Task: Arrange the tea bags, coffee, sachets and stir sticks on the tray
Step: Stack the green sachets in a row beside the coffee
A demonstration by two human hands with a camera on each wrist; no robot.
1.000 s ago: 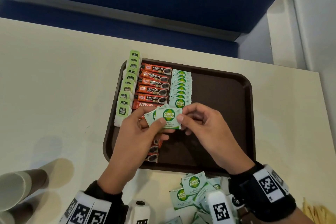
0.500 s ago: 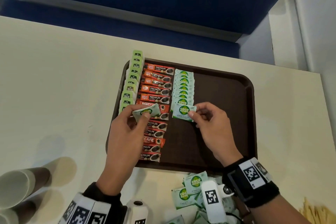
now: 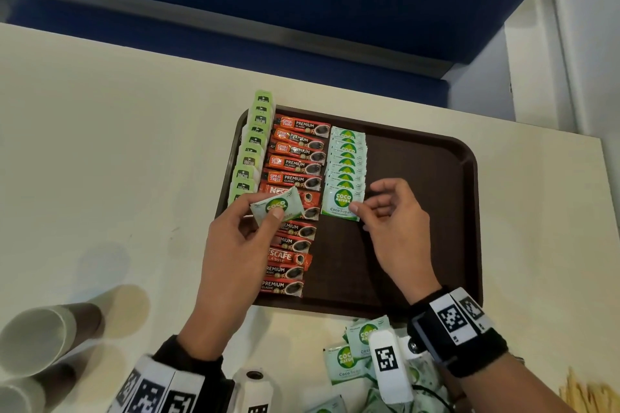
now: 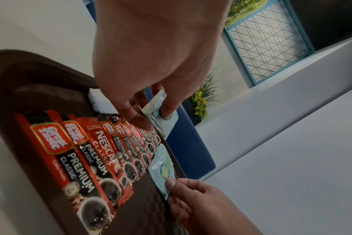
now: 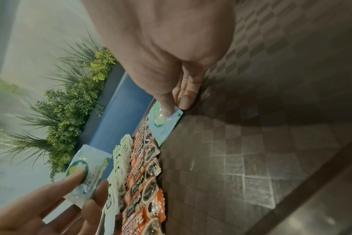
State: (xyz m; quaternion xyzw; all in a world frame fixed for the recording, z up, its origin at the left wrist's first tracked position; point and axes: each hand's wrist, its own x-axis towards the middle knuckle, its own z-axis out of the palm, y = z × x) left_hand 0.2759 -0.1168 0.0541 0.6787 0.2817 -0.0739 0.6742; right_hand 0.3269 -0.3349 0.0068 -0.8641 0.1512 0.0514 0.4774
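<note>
At frame centre we are laying a Coco Sugar sachet [image 3: 341,204] onto the brown tray [image 3: 419,157], right hand [image 3: 396,225] pinching its corner, left hand [image 3: 235,238] pinching the next sachet [image 3: 276,206], which likely goes just below.

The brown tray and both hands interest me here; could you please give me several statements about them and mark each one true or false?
1. The left hand pinches a Coco Sugar sachet above the coffee sticks. True.
2. The right hand holds a Nescafe stick. False: its thumb and forefinger pinch the nearest Coco Sugar sachet in the row on the brown tray.
3. The green tea bags line the tray's left edge. True.
4. The tray's right half is filled with sachets. False: it is bare.
5. Loose Coco Sugar sachets lie on the table near the tray's near edge. True.
6. The wooden stir sticks lie on the tray. False: they lie on the table.
</note>
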